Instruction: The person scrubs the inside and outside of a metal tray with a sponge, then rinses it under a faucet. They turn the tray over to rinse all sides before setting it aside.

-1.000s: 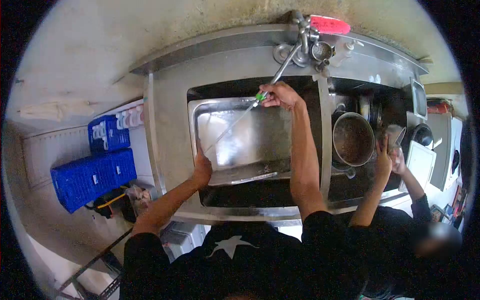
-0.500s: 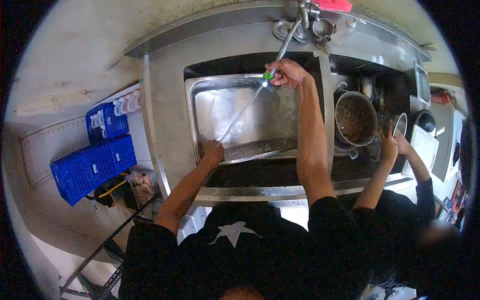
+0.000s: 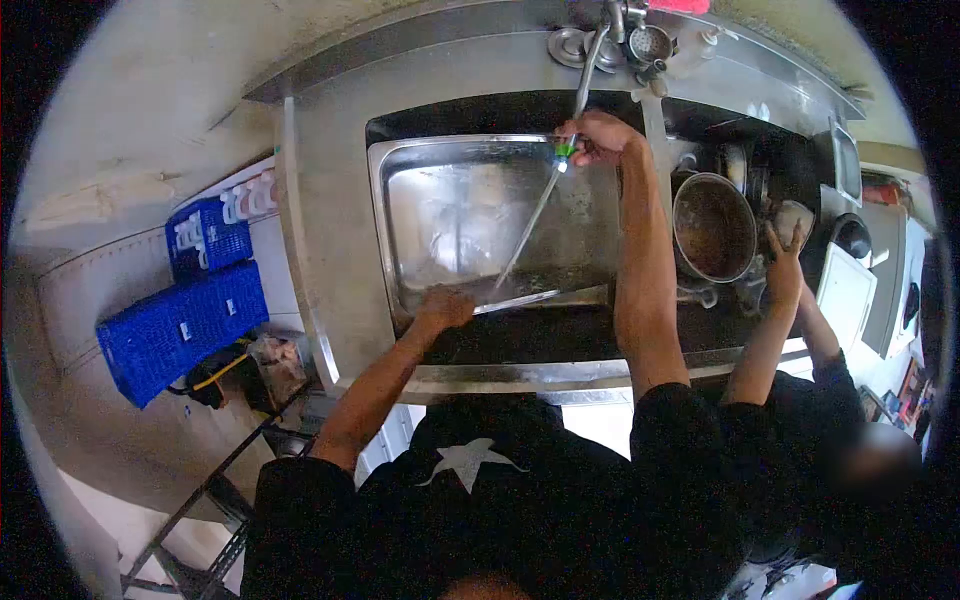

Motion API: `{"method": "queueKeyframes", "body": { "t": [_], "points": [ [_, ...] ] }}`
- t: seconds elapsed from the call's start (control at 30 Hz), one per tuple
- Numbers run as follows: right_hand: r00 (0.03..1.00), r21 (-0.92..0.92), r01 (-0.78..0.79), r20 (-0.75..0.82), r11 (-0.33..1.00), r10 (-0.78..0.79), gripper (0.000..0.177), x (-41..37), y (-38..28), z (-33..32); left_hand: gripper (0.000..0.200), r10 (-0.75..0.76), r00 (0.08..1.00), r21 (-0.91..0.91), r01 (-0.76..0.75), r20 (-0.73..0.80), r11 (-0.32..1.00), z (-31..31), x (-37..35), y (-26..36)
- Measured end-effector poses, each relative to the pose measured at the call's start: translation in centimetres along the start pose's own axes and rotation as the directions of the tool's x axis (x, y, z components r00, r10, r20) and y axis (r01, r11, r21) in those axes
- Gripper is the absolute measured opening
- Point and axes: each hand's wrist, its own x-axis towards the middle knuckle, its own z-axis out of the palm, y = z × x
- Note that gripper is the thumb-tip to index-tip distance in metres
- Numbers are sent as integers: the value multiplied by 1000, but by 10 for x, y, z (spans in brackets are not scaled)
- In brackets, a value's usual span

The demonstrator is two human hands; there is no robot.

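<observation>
A large rectangular stainless steel pan (image 3: 455, 230) lies in the left sink basin (image 3: 560, 335), its inside wet and shiny. My left hand (image 3: 445, 308) is closed on the pan's near rim, left of the middle. My right hand (image 3: 602, 138) is closed round the green-collared end of the faucet hose (image 3: 588, 78), above the pan's far right part. A stream of water (image 3: 528, 225) runs from the nozzle down to the near side of the pan, close to my left hand.
In the right basin stands a round pot (image 3: 714, 228) with brownish insides. A co-worker's hands (image 3: 787, 255) hold a pale round vessel (image 3: 793, 222) there. Metal lids (image 3: 568, 47) and a strainer (image 3: 650, 43) sit behind the sink. Blue crates (image 3: 185, 330) stand at left.
My left hand has slid right along the near rim. My right hand and the nozzle have shifted right, and the water stream with them. The co-worker has turned the round vessel.
</observation>
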Motion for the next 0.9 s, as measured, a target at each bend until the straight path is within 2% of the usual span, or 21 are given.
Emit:
{"method": "queueKeyframes", "body": {
  "t": [0.07, 0.13, 0.2, 0.23, 0.3, 0.33, 0.37, 0.43, 0.47, 0.5, 0.57, 0.6, 0.63, 0.7, 0.77, 0.8, 0.87, 0.9],
  "points": [
    [1000, -33, -16, -16, 999, 15, 24, 2, 7, -6, 34, 15, 998, 67, -11, -61, 998, 41, 48, 10],
    [997, -117, -58, -47, 991, 52, 25, 6, 8, -9, 33, 49, 993, -31, -52, -110, 998, 42, 74, 30],
    [993, -195, -108, -59, 975, 98, 24, 13, 12, -15, 33, 92, 984, -287, -134, -155, 948, 29, 96, 49],
    [991, -233, -132, -65, 963, 120, 24, 18, 14, -20, 33, 204, 970, -221, -230, -133, 948, 39, 114, 51],
    [982, -479, 160, -15, 863, -191, 28, 29, 27, -30, 33, 410, 910, -90, -415, -68, 905, 71, 159, 51],
    [926, -558, 350, 84, 752, -368, 28, 23, 28, -25, 32, 510, 853, 178, -522, 110, 834, 125, 217, 49],
    [917, -563, 350, 42, 749, -396, 30, 32, 40, -28, 32, 487, 868, 75, -481, -95, 873, 129, 217, 50],
    [892, -573, 347, -42, 742, -449, 33, 47, 56, -30, 32, 321, 823, -154, -434, -468, 888, 138, 205, 45],
    [934, -505, 178, -182, 844, -306, 36, 54, 60, -23, 35, 435, 873, -54, -457, -221, 888, 133, 215, 38],
    [940, -412, 10, -306, 911, -149, 39, 55, 58, -13, 33, 314, 923, -250, -365, -223, 897, 104, 192, 39],
    [852, -455, 117, -411, 883, -325, 46, 73, 86, -1, 31, 67, 979, -606, -172, -192, 776, 56, 169, 36],
    [808, -465, 155, -448, 872, -382, 50, 79, 93, 5, 31, 11, 923, -526, -229, -385, 819, 44, 179, 28],
    [800, -435, 167, -464, 885, -379, 55, 78, 93, 16, 30, -32, 827, -438, -265, -561, 859, 40, 190, 19],
    [802, -366, 190, -478, 911, -359, 60, 73, 89, 31, 32, -68, 748, -350, -226, -660, 909, 2, 189, 15],
    [810, -301, 217, -475, 929, -343, 63, 63, 75, 36, 34, -173, 701, -498, -290, -692, 817, -82, 171, 28],
    [842, -346, 201, -416, 916, -343, 54, 60, 68, 33, 35, -285, 602, -601, -424, -746, 677, -107, 172, 34],
    [897, -444, 174, -297, 879, -328, 35, 54, 52, 25, 37, -299, 544, -555, -399, -784, 730, -136, 191, 35],
    [889, -576, 164, -265, 801, -373, 33, 51, 47, 22, 39, -301, 587, -594, -404, -752, 696, -151, 188, 38]
  ]
}}
